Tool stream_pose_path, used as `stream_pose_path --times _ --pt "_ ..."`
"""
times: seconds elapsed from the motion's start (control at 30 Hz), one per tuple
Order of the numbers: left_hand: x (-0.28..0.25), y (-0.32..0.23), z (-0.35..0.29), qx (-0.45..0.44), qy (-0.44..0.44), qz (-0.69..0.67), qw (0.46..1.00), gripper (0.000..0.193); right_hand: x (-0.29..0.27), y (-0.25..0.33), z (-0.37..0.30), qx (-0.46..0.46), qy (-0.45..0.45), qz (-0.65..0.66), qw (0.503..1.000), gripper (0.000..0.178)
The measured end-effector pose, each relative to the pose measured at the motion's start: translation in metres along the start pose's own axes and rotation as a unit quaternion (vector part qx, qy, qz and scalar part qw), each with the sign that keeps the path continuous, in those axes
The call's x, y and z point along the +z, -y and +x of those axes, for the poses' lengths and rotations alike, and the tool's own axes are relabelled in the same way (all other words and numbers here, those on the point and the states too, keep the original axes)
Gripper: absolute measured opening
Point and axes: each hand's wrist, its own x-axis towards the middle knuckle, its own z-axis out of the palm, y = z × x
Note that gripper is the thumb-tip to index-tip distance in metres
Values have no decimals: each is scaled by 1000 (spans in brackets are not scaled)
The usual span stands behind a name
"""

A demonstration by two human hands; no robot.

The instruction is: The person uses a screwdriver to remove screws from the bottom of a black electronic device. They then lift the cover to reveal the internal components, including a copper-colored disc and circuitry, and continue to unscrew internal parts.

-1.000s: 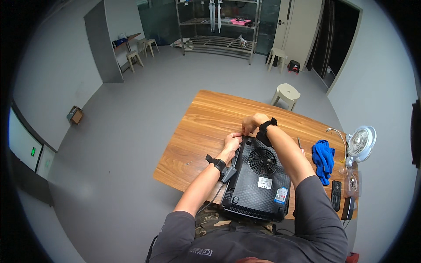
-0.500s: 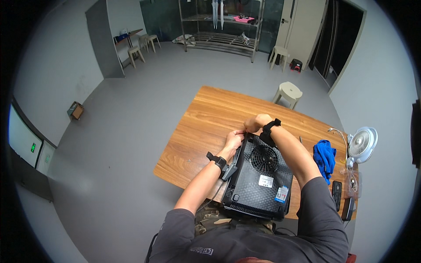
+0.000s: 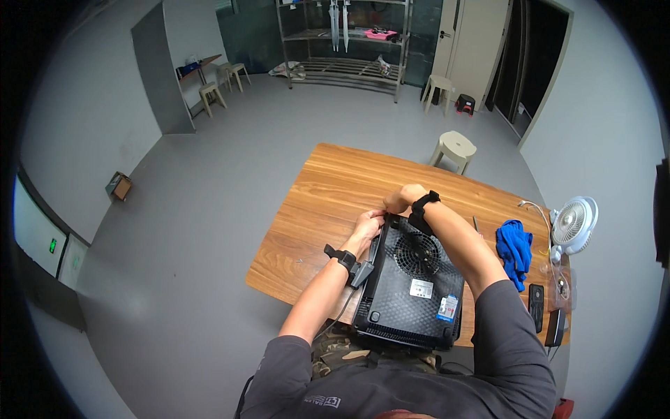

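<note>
On the wooden table, near its front edge, a flat black appliance lies bottom-up, with a round fan grille and two labels showing. Its near end overhangs the table edge slightly, toward the person's lap.

Risks, as a judgement: both hands work at the far-left corner of the casing, and pressure there could tip or slide the unit toward the lap, since the near end has little table under it. A thin cable trails from the left wrist along the unit's left side; it could snag on the casing if the arm swings. Anything small handled at the corner could roll across the bare wood and drop off.

Grip: left hand rests on the far-left corner of the appliance, fingers curled down onto the edge; whether it pinches something small, I cannot tell. Right hand is closed into a fist just above that same corner, close beside the left; what it clutches, if anything, is hidden. Both wrists carry black straps.

Well off to the right: a blue cloth, a small white fan, dark handheld devices near the table's right edge. A pale stool stands beyond the table.
</note>
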Motion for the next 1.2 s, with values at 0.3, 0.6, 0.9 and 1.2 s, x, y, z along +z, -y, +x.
stream_pose_path --times 0.3,0.6,0.9,1.2 --pt "-4 8 9 6 11 15 1000 28 3 13 -21 -23 -48 -46 998 35" --pt "-8 -3 1 -2 20 68 998 33 10 1 -4 -51 -60 -14 997 35" --pt "-9 1 3 7 24 71 997 32 -4 12 -20 -17 -54 -6 998 33" --pt "1 -10 -10 -5 -9 93 996 33 -19 5 -32 -88 -67 91 990 37"
